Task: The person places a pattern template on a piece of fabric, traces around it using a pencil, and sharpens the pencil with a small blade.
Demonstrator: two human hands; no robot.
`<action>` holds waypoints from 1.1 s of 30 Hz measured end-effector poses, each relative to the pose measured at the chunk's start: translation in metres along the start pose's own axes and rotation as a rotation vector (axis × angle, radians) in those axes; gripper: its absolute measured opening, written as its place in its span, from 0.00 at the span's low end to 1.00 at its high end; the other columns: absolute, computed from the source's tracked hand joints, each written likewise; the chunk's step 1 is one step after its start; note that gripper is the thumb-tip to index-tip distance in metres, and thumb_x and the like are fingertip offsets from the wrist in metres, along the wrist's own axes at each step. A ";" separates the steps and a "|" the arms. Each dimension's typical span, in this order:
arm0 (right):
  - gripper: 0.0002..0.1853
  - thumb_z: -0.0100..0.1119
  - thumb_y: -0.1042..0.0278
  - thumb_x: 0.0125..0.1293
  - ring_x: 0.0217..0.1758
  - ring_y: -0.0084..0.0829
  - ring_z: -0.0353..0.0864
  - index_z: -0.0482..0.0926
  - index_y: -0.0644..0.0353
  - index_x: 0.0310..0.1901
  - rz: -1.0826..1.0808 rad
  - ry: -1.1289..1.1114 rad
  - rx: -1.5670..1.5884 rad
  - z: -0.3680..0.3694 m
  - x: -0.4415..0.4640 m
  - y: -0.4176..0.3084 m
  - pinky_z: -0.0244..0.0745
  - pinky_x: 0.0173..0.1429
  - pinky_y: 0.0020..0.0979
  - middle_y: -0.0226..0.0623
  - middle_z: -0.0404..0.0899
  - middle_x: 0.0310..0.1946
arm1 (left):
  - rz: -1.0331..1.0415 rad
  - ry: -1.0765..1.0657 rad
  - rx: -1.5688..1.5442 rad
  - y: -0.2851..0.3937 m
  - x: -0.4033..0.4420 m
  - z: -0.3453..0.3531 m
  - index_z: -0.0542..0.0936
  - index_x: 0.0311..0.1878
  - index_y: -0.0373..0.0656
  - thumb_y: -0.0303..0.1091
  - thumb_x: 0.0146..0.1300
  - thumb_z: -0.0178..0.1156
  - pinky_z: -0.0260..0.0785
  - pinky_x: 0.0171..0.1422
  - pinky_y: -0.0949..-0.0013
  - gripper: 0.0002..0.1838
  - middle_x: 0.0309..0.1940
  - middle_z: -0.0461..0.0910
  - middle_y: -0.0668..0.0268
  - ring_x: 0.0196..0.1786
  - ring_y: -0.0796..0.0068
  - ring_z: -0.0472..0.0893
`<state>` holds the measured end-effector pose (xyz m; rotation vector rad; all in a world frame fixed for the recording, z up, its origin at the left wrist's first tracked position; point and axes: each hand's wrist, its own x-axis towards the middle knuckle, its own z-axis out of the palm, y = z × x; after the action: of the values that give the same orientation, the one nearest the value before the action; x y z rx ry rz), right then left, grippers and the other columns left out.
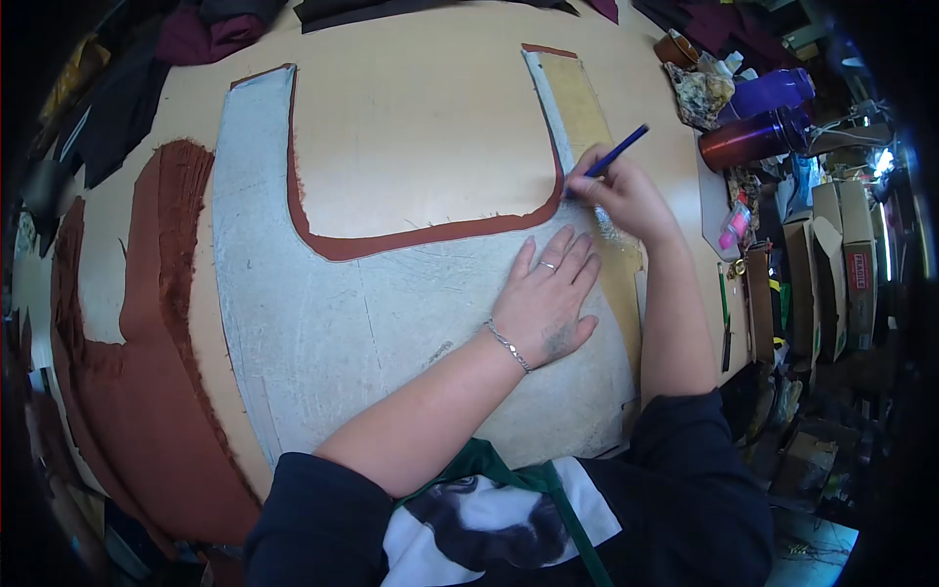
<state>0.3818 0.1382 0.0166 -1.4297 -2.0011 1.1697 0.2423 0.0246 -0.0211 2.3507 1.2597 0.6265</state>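
Observation:
A large pale grey pattern piece (pixel 303 323) with a deep U-shaped cutout covers most of the table before me. A strip of rust-brown fabric (pixel 430 236) shows from under it along the cutout. My left hand (pixel 553 298) lies flat on the pattern below the cutout's right corner, fingers spread. My right hand (pixel 626 196) grips a slim blue pen (pixel 623 149), tilted up to the right. Its lower end is at the right curve of the cutout, but the tip is hidden by my fingers. A yellowish strip (pixel 579 103) runs beside the pattern's right edge.
More rust-brown fabric (pixel 156 421) lies folded at the left. Dark cloth (pixel 117 117) is at the far left. A metallic tumbler (pixel 748 140), a purple bottle (pixel 773 91) and a pink item (pixel 734 227) stand or lie at the right, near cardboard boxes (pixel 856 264).

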 end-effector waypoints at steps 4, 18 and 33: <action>0.05 0.54 0.75 0.59 0.36 0.19 0.74 0.70 0.63 0.35 -0.126 0.167 -0.078 -0.013 0.057 0.025 0.70 0.42 0.21 0.30 0.73 0.29 | -0.001 -0.038 0.012 0.001 0.000 -0.001 0.64 0.59 0.45 0.50 0.52 0.53 0.44 0.66 0.52 0.32 0.62 0.56 0.62 0.67 0.66 0.50; 0.08 0.53 0.67 0.61 0.27 0.22 0.76 0.68 0.63 0.36 -0.252 0.889 0.836 -0.027 0.159 0.058 0.70 0.29 0.18 0.35 0.75 0.27 | -0.003 0.212 -0.513 -0.056 0.046 -0.034 0.75 0.44 0.37 0.34 0.61 0.49 0.67 0.50 0.68 0.13 0.41 0.76 0.57 0.44 0.63 0.76; 0.12 0.54 0.64 0.60 0.26 0.23 0.75 0.69 0.66 0.34 -0.175 0.904 0.495 -0.021 0.164 0.061 0.70 0.32 0.23 0.36 0.75 0.25 | -0.297 -0.017 0.404 -0.164 0.220 -0.050 0.64 0.60 0.69 0.71 0.48 0.44 0.37 0.65 0.40 0.35 0.66 0.51 0.65 0.69 0.61 0.45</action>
<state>0.3684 0.3034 -0.0437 -1.1770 -1.0842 0.6707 0.2133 0.3021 -0.0254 2.3883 1.8230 0.2745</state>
